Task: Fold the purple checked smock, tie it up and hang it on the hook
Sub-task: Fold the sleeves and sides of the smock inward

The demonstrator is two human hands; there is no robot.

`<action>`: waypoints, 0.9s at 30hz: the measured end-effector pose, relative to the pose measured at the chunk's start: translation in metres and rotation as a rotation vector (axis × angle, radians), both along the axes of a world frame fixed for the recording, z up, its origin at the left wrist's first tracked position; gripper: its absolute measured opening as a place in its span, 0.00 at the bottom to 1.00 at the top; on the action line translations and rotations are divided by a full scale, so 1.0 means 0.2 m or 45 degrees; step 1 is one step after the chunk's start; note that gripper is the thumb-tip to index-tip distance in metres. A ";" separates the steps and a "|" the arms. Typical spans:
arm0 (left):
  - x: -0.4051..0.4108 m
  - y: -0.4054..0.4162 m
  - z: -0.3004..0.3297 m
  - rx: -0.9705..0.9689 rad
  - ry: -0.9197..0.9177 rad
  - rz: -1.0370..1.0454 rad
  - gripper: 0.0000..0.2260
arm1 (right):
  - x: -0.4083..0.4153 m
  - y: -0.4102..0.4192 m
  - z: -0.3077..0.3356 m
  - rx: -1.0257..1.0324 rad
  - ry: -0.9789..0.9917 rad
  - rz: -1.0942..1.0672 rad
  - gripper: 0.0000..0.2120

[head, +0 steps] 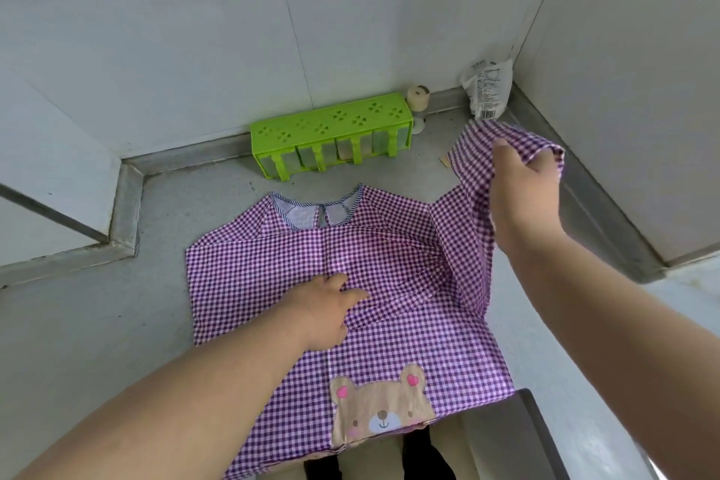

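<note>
Purple checked smock (272, 269) lies flat on the grey surface (97, 323), collar toward the wall, bear patch (380, 411) at the hem hanging over the near edge. Left hand (327, 308) presses the middle of the cloth, fingers spread. Right hand (522, 187) grips the right sleeve (467, 183), lifted off the surface. Green spice rack (331, 134) stands against the wall behind the collar. Beige roll (419, 95) just beside it, white printed bag (487, 88) in the corner.

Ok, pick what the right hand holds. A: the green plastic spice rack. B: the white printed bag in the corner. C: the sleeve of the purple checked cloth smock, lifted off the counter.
C: the right hand grips the raised sleeve of the purple checked cloth smock.
</note>
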State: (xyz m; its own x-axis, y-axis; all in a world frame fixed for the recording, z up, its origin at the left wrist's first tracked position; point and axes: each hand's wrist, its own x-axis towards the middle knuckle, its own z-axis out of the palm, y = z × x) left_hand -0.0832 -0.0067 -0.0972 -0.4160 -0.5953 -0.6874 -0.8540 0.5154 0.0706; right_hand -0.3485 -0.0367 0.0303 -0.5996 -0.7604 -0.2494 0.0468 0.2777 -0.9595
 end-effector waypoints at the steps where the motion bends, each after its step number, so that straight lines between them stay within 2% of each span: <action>1: 0.01 -0.01 0.00 0.001 0.048 0.035 0.34 | 0.09 0.00 0.03 -0.097 0.087 0.136 0.08; 3: 0.06 -0.01 0.02 -0.007 0.142 0.118 0.33 | 0.30 0.02 0.06 -0.242 0.222 0.527 0.03; 5: 0.12 -0.01 0.02 -0.050 0.198 0.188 0.33 | 0.47 0.03 0.01 -0.253 0.260 1.059 0.11; 7: 0.21 0.01 -0.01 -0.122 0.172 0.227 0.31 | 0.58 0.04 -0.14 -0.119 0.389 1.399 0.17; 10: 0.35 0.06 -0.04 -0.144 -0.027 0.241 0.24 | 0.64 0.07 -0.43 0.171 0.706 1.416 0.16; 12: 0.46 0.13 -0.06 -0.103 -0.026 0.336 0.23 | 0.62 0.09 -0.57 0.430 0.905 1.425 0.17; 14: 0.60 0.20 -0.09 -0.100 0.041 0.428 0.23 | 0.63 0.12 -0.64 0.629 0.961 1.574 0.19; 16: 0.67 0.23 -0.11 -0.147 0.087 0.477 0.26 | 0.58 0.14 -0.67 0.672 1.158 1.618 0.19; 18: 0.76 0.28 -0.12 -0.156 0.097 0.552 0.28 | 0.61 0.16 -0.67 0.679 1.308 1.646 0.27; 20: 0.82 0.29 -0.11 -0.092 0.202 0.799 0.30 | 0.65 0.18 -0.65 0.713 1.439 1.672 0.37; 23: 0.89 0.26 -0.13 0.044 0.593 1.414 0.13 | 0.67 0.21 -0.67 0.646 1.597 1.690 0.45; 25: 0.91 0.23 -0.12 0.149 0.940 1.886 0.13 | 0.68 0.21 -0.66 0.674 1.613 1.711 0.48; 27: 0.91 0.20 -0.10 0.245 1.153 2.248 0.16 | 0.68 0.21 -0.66 0.696 1.615 1.750 0.51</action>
State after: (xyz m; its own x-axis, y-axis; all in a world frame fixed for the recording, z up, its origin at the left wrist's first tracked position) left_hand 0.0981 0.0335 -0.1176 0.2417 -0.6199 -0.7465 -0.0075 -0.7705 0.6374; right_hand -0.2126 0.0057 -0.1017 0.2466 -0.7952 -0.5539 -0.9654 -0.2517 -0.0684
